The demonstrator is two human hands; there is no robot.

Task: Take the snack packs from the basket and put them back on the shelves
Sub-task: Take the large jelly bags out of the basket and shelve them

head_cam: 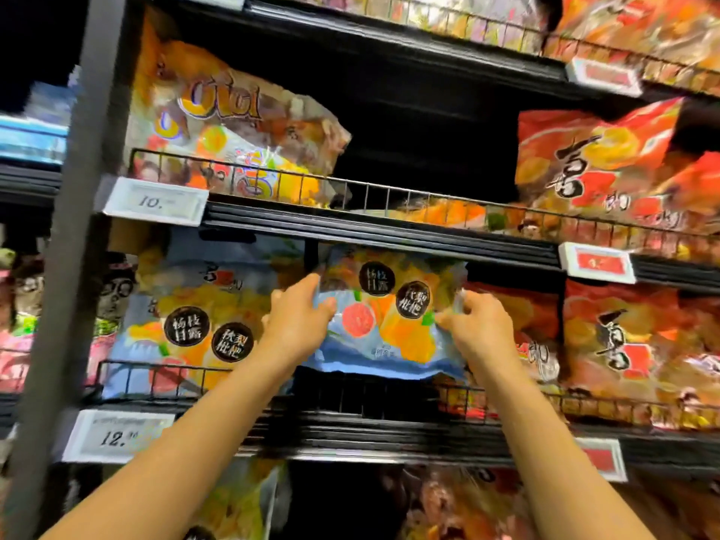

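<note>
Both hands hold one blue snack pack (383, 317) up at the middle shelf (389, 426), in the gap above its wire rail (389, 399). The left hand (298, 317) grips the pack's left edge, thumb on the front and fingers curled behind. The right hand (481, 325) pinches the right edge between curled fingers. A matching blue pack (187, 325) stands just beside it on the left, and red packs (623, 344) stand to the right. White price tags (117, 436) hang on the shelf fronts.

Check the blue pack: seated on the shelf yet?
Not yet. The blue snack pack hangs above the wire rail, held by left hand and right hand.
</note>
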